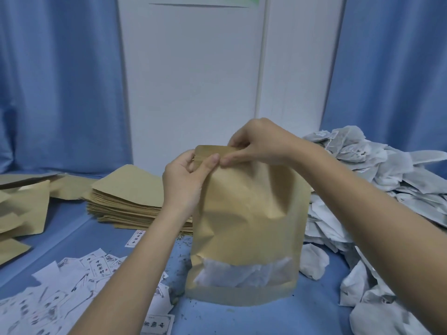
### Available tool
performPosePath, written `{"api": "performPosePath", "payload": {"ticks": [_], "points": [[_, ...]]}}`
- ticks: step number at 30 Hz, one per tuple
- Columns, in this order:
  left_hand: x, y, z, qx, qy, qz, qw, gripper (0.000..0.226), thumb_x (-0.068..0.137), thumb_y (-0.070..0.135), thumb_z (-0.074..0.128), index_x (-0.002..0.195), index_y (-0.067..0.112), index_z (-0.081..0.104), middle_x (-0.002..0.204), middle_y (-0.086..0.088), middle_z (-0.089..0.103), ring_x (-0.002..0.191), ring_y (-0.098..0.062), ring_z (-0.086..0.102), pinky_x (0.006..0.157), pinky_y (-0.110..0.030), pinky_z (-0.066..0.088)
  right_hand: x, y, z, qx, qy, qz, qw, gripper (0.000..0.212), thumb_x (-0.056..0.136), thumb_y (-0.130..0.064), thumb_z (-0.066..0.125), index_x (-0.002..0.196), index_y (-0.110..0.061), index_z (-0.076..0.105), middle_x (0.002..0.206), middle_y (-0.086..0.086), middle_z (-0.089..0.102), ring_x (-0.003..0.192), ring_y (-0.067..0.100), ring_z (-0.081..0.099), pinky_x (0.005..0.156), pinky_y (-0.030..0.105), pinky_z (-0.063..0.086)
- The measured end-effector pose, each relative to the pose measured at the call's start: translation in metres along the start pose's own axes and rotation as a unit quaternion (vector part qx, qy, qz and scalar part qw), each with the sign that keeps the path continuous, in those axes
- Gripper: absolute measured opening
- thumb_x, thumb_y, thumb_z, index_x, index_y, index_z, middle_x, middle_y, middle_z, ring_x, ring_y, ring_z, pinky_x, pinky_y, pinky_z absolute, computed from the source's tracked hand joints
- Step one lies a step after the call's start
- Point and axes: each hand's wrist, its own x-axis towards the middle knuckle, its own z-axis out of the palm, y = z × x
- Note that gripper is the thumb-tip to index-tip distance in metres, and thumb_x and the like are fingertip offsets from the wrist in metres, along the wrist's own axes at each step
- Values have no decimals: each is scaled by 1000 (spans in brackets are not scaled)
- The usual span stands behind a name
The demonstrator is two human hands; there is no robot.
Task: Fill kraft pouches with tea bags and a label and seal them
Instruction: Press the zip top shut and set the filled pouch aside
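At desk centre, one kraft pouch (249, 213) is stood upright on its base upon the blue desk (278, 317), white tea bags visible through the clear window (242, 272) low on its front. Its top edge is pinched from both sides: the left hand (186, 180) has thumb and fingers closed on the left part of the strip, the right hand (256, 143) closed on the strip just beside it, thumbs nearly touching. The seal appears to be under way. Whether a label is inside cannot be told.

Handling, as judged: light, thin-walled, easily creased; the body is already dented below the hands. Contents are soft and crushable. Hold is best taken at the flat top strip, not the bulging middle.

Also recorded: a stack of flat kraft pouches (128, 199) left of centre; further pouches (21, 209) at the far left; printed paper labels (72, 281) scattered near left; a heap of loose tea bags (377, 180) at right.
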Motion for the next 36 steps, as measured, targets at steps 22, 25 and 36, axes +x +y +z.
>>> {"api": "performPosePath", "payload": {"ticks": [22,25,36], "points": [[-1,-13,-10,106,130,55,984,35,80,31,73,61,18,48,47,9,35,49,-6,27,51,-24,26,-6,-2,10,-62,45,-5,997,26,70,-51,74,81,-29,67,58,-17,50,65,6,48,57,26,36],[-5,-16,-8,107,142,64,982,39,81,30,73,59,20,42,44,11,31,47,-6,25,47,-20,22,-5,0,13,-101,55,-25,993,26,74,-47,71,81,-22,69,54,-14,44,60,7,43,60,29,37],[-9,-15,-8,41,106,35,993,25,77,30,75,68,21,54,46,17,46,50,0,39,53,-16,34,-21,19,4,-153,21,-30,988,26,85,-37,64,87,-12,67,74,-1,61,75,18,52,69,33,43]]}}
